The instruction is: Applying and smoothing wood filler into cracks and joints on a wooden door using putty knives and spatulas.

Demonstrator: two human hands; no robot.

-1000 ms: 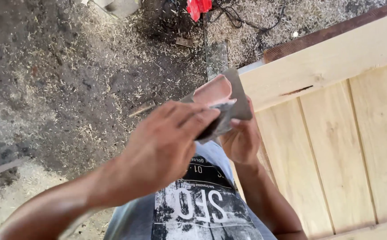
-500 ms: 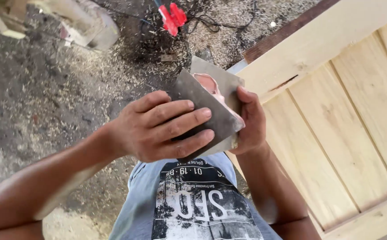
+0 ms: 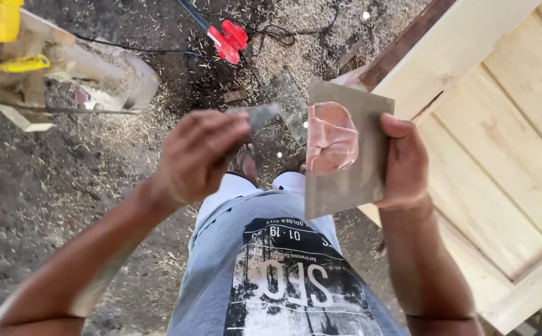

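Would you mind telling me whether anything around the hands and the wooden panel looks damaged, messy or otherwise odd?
The grey sheet in the right hand carries a lumpy pinkish blob on its face. The wooden panel shows a dark crack near its frame's corner. Sawdust and cables litter the ground. The left hand pinches a blurred blade.

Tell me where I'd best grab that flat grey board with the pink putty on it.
Take the grey board by a long bare edge, probably from the right, as the right hand does. It is thin and flat, and the pink putty sits upper left, so the right and lower margins stay clean.
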